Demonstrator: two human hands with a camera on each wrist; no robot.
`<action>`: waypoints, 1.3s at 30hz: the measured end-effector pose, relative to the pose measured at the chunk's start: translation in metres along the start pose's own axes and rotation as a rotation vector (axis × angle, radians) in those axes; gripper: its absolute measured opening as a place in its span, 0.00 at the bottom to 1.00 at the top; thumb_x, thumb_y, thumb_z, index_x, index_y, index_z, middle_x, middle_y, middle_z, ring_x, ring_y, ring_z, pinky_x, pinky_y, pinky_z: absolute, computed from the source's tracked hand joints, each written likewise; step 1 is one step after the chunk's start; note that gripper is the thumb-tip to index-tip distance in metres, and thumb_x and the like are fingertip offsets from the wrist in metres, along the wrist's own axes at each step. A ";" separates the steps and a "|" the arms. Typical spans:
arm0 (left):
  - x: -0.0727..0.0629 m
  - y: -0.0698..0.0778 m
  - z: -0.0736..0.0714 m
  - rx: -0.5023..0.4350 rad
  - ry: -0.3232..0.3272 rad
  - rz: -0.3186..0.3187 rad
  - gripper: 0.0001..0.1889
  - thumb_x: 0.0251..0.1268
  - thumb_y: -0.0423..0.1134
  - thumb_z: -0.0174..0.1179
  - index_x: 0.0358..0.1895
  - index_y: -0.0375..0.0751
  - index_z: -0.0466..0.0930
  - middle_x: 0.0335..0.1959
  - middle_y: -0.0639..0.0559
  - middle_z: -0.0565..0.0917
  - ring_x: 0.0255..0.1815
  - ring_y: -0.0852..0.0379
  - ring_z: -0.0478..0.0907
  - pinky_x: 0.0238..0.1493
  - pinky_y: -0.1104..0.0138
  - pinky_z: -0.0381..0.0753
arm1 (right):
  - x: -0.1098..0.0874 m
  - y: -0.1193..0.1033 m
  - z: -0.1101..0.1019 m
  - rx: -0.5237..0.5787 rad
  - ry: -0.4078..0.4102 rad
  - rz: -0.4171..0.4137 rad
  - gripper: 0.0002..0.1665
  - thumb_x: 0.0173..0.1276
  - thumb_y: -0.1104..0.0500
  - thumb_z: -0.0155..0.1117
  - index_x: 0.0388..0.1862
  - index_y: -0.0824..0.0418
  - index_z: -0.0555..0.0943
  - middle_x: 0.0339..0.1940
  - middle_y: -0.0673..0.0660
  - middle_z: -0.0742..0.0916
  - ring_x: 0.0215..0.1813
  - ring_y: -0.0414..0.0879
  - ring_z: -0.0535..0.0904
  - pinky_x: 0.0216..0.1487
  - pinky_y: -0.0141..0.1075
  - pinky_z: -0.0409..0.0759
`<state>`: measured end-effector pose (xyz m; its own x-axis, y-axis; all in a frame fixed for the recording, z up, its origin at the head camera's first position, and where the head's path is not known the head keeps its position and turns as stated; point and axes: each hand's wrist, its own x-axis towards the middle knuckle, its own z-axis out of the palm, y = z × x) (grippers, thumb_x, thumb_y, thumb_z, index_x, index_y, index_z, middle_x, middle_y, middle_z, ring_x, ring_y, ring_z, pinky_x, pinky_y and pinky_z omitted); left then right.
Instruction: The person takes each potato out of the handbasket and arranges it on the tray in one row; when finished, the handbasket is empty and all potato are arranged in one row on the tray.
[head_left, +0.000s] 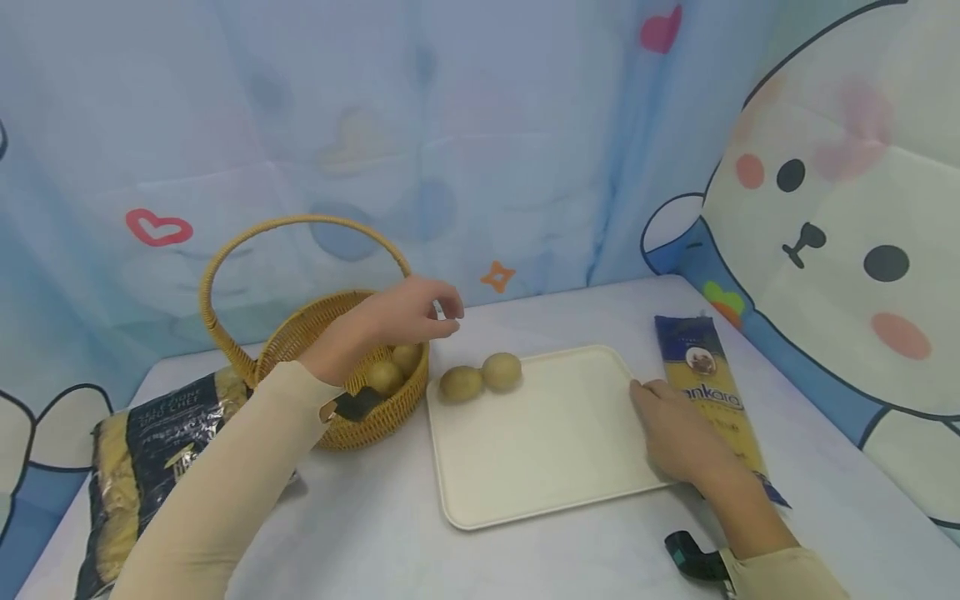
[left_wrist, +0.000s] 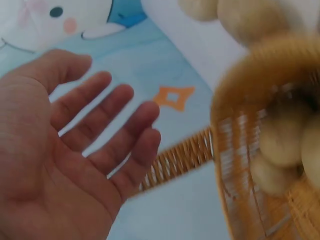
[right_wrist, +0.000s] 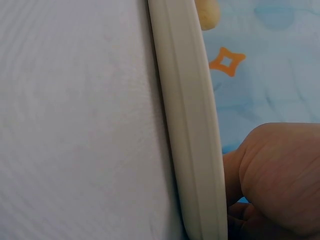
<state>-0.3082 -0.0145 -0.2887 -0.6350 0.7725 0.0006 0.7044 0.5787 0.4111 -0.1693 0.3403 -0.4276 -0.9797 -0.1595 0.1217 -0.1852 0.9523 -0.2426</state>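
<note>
Hovering over the far right side of the basket in the head view, the left hand has its fingers loosely bent and holds nothing. The relation that seems to matter most is sideways: the basket potatoes lie just below that hand, while the tray lies to its right and nearer the person, its long axis running roughly left to right. Two potatoes sit side by side at the tray's far left corner, the end nearer the left hand. The right hand is at the tray's opposite, right-hand edge, with a yellow and blue packet just beyond it. A black and yellow bag lies on the tabletop to the left of the basket, partly behind the left sleeve.

The left wrist view shows the palm turned to the camera, fingers spread a little and bare of any object; the basket, with potatoes inside, stands to one side of it, and two more potatoes appear past the rim.

The right wrist view shows the tray's pale side close up, the right hand against it. Its fingertips are hidden behind the rim, so I cannot tell whether it grips the tray or merely rests there.
</note>
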 end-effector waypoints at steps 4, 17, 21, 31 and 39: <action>-0.012 -0.011 -0.009 -0.031 -0.017 -0.020 0.11 0.69 0.40 0.55 0.48 0.42 0.82 0.45 0.52 0.82 0.43 0.54 0.80 0.46 0.60 0.78 | -0.001 0.001 0.002 0.006 -0.004 0.009 0.31 0.67 0.74 0.51 0.69 0.78 0.61 0.60 0.75 0.73 0.62 0.69 0.68 0.62 0.59 0.67; -0.037 -0.063 -0.017 0.109 0.047 -0.050 0.15 0.62 0.33 0.55 0.50 0.35 0.82 0.46 0.45 0.83 0.46 0.48 0.80 0.49 0.56 0.78 | -0.001 -0.001 0.001 -0.004 0.001 0.003 0.32 0.65 0.75 0.53 0.69 0.79 0.62 0.59 0.74 0.74 0.61 0.69 0.69 0.61 0.59 0.68; -0.036 -0.074 -0.012 0.095 0.037 -0.060 0.17 0.63 0.30 0.54 0.54 0.35 0.81 0.51 0.43 0.82 0.51 0.45 0.78 0.52 0.53 0.77 | -0.001 0.000 0.000 -0.014 0.011 -0.002 0.33 0.63 0.75 0.54 0.68 0.78 0.62 0.59 0.74 0.74 0.61 0.68 0.69 0.61 0.59 0.68; -0.032 -0.085 -0.003 0.052 -0.068 -0.062 0.17 0.72 0.28 0.49 0.59 0.40 0.80 0.60 0.43 0.78 0.65 0.43 0.70 0.64 0.51 0.67 | -0.002 -0.005 0.000 -0.009 0.018 0.009 0.33 0.64 0.75 0.54 0.69 0.77 0.63 0.59 0.73 0.75 0.62 0.67 0.70 0.61 0.57 0.69; -0.023 -0.096 0.010 0.136 -0.101 0.010 0.17 0.70 0.29 0.54 0.59 0.45 0.80 0.59 0.49 0.79 0.63 0.46 0.72 0.63 0.53 0.69 | -0.002 -0.001 0.001 -0.027 0.010 0.026 0.34 0.63 0.75 0.56 0.70 0.76 0.63 0.60 0.72 0.74 0.62 0.66 0.70 0.61 0.57 0.69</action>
<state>-0.3577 -0.0852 -0.3377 -0.5977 0.7966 -0.0903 0.7511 0.5957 0.2844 -0.1669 0.3399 -0.4287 -0.9833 -0.1317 0.1254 -0.1570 0.9628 -0.2199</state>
